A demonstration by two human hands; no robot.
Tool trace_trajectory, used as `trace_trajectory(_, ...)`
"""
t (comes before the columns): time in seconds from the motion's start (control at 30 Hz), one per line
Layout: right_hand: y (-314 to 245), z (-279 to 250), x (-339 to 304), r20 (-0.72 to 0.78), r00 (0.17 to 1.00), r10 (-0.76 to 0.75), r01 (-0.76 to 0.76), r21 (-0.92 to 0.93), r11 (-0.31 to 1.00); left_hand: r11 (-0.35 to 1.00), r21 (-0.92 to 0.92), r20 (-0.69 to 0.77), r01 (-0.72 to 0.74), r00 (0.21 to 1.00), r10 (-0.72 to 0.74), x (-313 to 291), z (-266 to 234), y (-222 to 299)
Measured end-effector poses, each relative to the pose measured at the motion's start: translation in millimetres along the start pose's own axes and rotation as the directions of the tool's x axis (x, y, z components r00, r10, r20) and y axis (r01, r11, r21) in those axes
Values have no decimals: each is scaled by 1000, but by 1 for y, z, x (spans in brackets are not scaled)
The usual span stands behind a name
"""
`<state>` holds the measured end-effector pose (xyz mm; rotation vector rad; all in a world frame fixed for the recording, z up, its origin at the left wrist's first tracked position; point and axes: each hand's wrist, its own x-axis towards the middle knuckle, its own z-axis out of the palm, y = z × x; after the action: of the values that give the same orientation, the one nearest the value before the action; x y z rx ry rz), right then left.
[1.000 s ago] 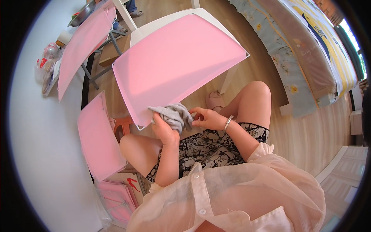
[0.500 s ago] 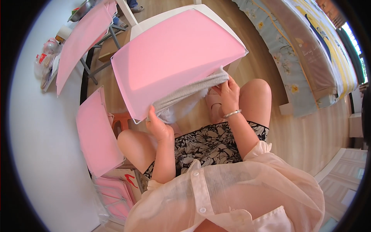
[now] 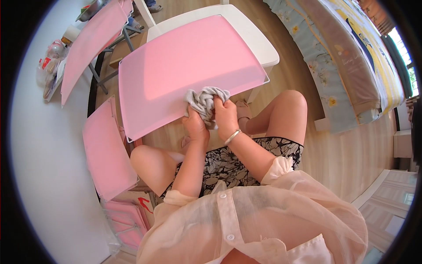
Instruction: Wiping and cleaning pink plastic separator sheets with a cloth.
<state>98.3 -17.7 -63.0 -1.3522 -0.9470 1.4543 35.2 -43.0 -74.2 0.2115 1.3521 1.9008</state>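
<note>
A light grey knit cloth (image 3: 203,102) is bunched up between my hands, at the near edge of a pink fabric panel (image 3: 189,57). My left hand (image 3: 196,126) is closed on the cloth's left part, thumb up. Close beside it, my right hand (image 3: 226,118), with a silver bangle at the wrist, grips the right part. The panel is stretched on a white wire frame and lies flat on a white chair (image 3: 260,42). Part of the panel's near edge is hidden behind the cloth and hands.
A second pink panel (image 3: 94,44) leans on grey folding legs at the far left. Another pink panel (image 3: 107,152) stands at my left, above folded pink pieces (image 3: 127,220). A covered bed (image 3: 351,66) is on the right. Plastic bags (image 3: 52,61) lie by the wall.
My hands have come together, and the cloth, stretched along the panel's near edge before, is now gathered into a bunch. The panel has shifted left and nearer, baring more of the chair.
</note>
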Motion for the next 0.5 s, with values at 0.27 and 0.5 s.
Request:
trace_trajectory(0.27, -46, -67, 28, -176, 982, 76, 6, 423, 906, 991, -41, -48, -130, 991, 128, -12, -25, 13)
trace_trajectory(0.5, -7, -40, -9, 35, 999, 21, -29, 242, 970, 983, 133, 102, -130, 988, 117, -7, 0, -10)
